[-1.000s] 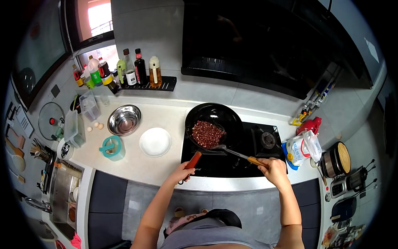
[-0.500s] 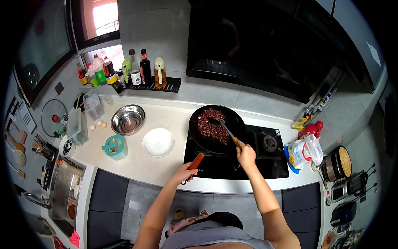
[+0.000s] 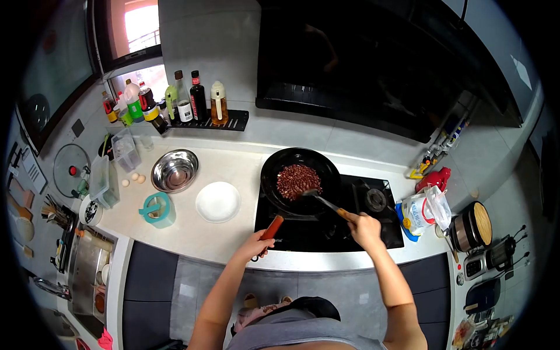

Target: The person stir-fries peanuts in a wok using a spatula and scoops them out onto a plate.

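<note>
A black wok (image 3: 269,185) sits on the left burner of the black gas stove (image 3: 326,236). Reddish-brown peanuts (image 3: 296,179) lie heaped in its middle. My left hand (image 3: 252,246) is closed around the wok's red-brown handle (image 3: 272,227), at the front edge of the stove. In my right hand (image 3: 365,228) is a spatula (image 3: 328,203) with a wooden grip. Its metal blade rests inside the wok, at the near right edge of the peanuts.
Left of the stove are a white bowl (image 3: 218,202), a steel basin (image 3: 175,170), a teal-lidded container (image 3: 158,210) and eggs (image 3: 138,178). Bottles stand near a black wall shelf (image 3: 233,120). A white bag (image 3: 421,211) is at the right, and a range hood (image 3: 344,76) overhangs the back.
My right hand has moved right and slightly down, drawing the spatula blade toward the wok's near side. The peanuts are gathered into a rounder heap. My left hand keeps its hold.
</note>
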Available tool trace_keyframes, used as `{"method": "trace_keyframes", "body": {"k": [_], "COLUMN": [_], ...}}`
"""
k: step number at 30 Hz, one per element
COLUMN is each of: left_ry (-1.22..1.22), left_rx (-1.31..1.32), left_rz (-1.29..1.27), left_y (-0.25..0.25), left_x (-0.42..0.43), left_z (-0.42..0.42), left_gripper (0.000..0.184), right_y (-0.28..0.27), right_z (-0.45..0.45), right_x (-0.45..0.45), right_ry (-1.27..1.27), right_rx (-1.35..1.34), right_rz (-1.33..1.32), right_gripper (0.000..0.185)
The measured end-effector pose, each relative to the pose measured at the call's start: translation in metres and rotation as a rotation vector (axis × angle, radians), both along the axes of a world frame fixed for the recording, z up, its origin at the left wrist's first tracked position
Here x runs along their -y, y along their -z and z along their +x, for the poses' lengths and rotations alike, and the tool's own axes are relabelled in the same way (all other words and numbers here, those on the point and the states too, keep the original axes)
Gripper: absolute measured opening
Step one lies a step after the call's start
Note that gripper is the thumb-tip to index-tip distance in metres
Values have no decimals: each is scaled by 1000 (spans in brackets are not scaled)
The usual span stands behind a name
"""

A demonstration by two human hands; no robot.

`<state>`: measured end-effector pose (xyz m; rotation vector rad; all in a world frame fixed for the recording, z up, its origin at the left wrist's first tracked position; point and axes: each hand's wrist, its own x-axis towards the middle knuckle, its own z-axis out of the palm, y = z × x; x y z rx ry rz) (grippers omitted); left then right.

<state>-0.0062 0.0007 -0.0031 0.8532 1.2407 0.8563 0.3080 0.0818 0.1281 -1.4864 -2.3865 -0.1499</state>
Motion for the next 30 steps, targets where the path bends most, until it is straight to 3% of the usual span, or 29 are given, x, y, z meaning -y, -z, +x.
{"method": "trace_keyframes", "body": {"k": [5,13,17,19,23,27,30], "left_ry": [-6,1,2,-3,-4,15,-11], "left_rx": [3,-14,-20,-19,2,-4,-11], "left_rz": [5,-18,-15,-13,4,1,-6], "left_y": [-4,-2,-6,-6,0,6,1], "left_x": [2,0,-1,0,0,-1,1], "left_z": [1,0,0,-2,-2,-2,0], "left_gripper": [34,34,34,34,36,38,40], "right_y": [50,28,47,41,84,92,100], "right_z": [-50,7,54,47,11,-30,-24], "right_x": [-46,-48,-76,-82,-106,-84,-58], "right_ry": [97,251,327,444,403,321,119], "right_rx": [-197,-403,-909,-925,-1155,-1067,-826], "right_rz": [44,-27,-578,-853,-1168,-1091,-662], "right_gripper": [26,26,23,23,19,21,28]}}
